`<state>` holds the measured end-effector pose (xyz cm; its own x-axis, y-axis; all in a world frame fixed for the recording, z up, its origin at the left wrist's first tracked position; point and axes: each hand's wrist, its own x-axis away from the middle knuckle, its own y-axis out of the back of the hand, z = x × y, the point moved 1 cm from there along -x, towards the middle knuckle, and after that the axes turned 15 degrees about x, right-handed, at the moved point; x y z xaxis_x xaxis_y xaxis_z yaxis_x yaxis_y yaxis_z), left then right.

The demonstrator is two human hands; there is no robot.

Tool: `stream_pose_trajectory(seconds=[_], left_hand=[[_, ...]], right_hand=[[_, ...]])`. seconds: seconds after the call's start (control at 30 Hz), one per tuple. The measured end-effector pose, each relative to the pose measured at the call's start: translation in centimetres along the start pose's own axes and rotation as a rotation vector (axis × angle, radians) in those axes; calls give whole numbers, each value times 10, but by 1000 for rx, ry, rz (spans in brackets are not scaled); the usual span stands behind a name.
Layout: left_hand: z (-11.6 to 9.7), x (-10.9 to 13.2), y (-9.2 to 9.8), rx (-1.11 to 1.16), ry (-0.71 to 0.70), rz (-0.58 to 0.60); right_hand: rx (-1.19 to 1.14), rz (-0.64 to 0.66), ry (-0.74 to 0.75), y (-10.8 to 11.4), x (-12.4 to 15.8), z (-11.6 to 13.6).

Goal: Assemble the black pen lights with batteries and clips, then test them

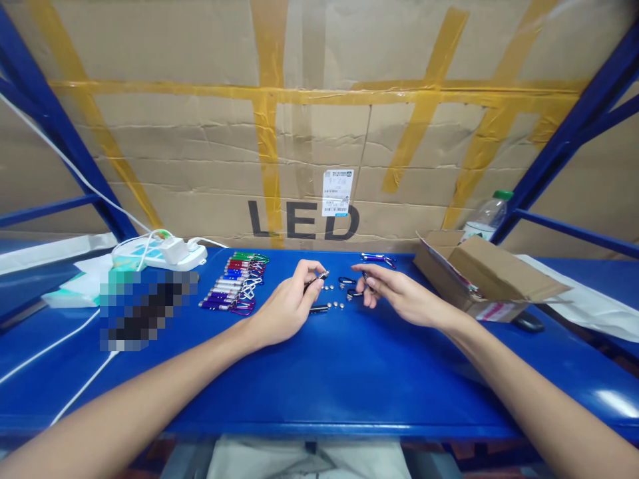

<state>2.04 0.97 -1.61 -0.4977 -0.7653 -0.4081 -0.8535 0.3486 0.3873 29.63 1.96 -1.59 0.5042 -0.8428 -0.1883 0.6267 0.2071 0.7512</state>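
My left hand (287,303) is closed around a slim black flashlight tube (324,275), whose silvery end points up and right between thumb and forefinger. To its right, my right hand (392,289) pinches a small dark piece (365,275), mostly covered by the fingers. Dark carabiner clips with end caps (345,282) lie beside the right fingertips. Several button cells (335,305) are scattered between the hands. Below the left fingers lies another black tube (318,309). A row of coloured mini flashlights with carabiners (227,283) is laid out left of my left hand.
A blue flashlight (377,257) lies at the table's back. On the right stand an open cardboard box (492,273), a dark mouse-like object (528,322) and a plastic bottle (489,216). A power strip (194,256) with white cables and a blurred-out dark object occupy the left.
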Motion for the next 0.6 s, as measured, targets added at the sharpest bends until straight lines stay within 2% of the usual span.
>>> stream_pose_trajectory(seconds=[0.37,0.6], left_hand=[[1,1,-1,-43,0,10],[3,0,4,-99,-24,30]], right_hand=[[-98,131,12,-6,2,7],[-148,99,11,-8,-3,-4]])
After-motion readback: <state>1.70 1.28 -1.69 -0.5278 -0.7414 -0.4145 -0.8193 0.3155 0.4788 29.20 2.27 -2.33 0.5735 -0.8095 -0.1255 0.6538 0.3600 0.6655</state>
